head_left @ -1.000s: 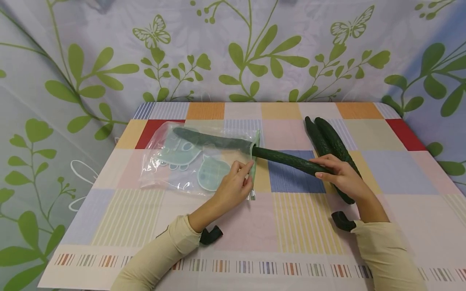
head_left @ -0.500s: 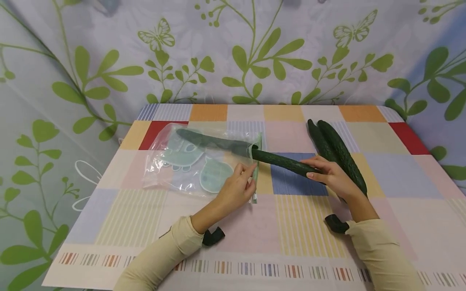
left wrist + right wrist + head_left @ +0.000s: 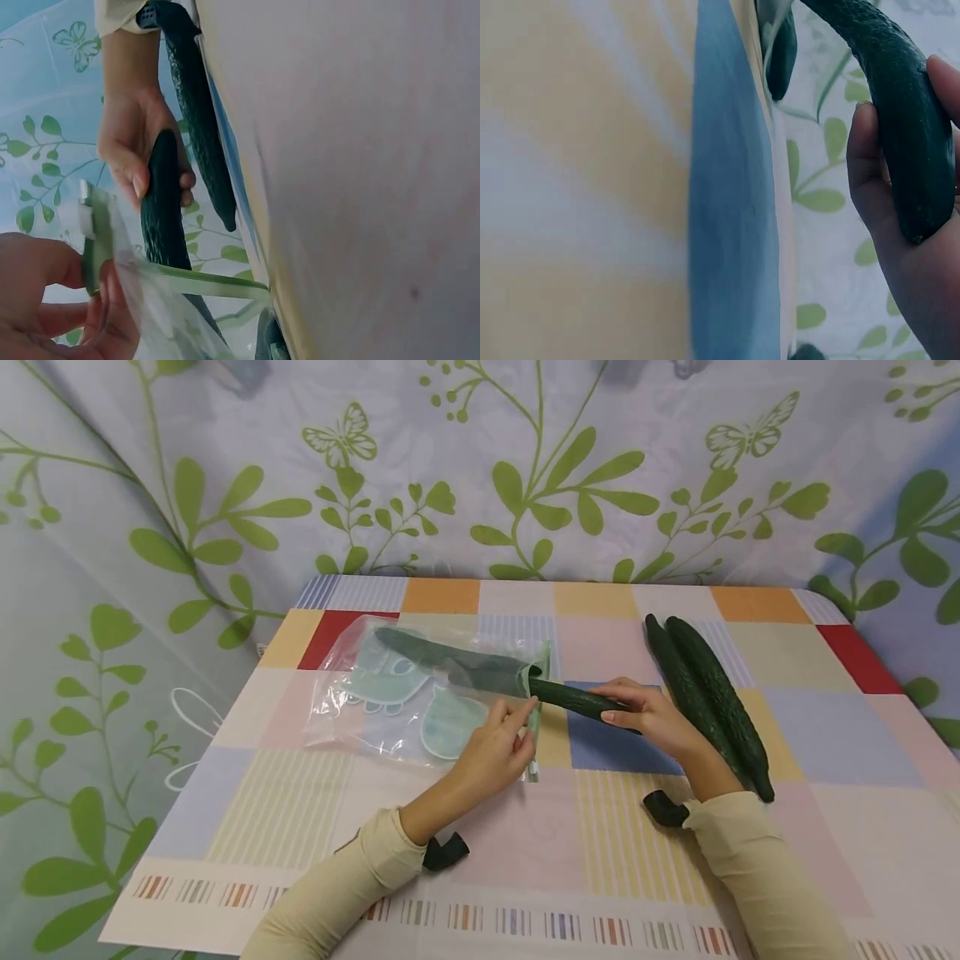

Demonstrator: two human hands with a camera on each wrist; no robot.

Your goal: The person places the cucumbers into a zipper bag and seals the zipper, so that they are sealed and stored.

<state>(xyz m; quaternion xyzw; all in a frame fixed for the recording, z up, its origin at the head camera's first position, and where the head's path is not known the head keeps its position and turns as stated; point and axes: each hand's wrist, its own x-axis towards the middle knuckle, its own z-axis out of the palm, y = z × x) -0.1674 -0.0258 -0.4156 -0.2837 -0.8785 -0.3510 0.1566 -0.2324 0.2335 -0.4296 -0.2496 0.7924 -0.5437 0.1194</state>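
Note:
A clear zip bag (image 3: 352, 722) with pale green cartoon shapes lies on the table, its green-edged mouth facing right. My left hand (image 3: 491, 747) pinches the mouth's edge between thumb and fingers; the left wrist view shows the green zip strip (image 3: 97, 259) there. One cucumber (image 3: 427, 652) lies inside the bag. A second cucumber (image 3: 566, 696) passes through the mouth, its front part inside beside the first. My right hand (image 3: 656, 718) grips its outer end, and in the right wrist view thumb and fingers lie on both sides of this cucumber (image 3: 907, 127).
Two more cucumbers (image 3: 708, 693) lie side by side on the right of the patchwork tablecloth (image 3: 465, 902), close to my right forearm. A leaf-patterned curtain (image 3: 420, 460) hangs behind the table. Black wrist cameras stick out by the left sleeve (image 3: 367, 860) and right sleeve (image 3: 750, 860).
My right hand has moved left, sliding the second cucumber deeper into the bag, so less of it shows outside. The left hand keeps its hold on the mouth. The head view has shifted slightly.

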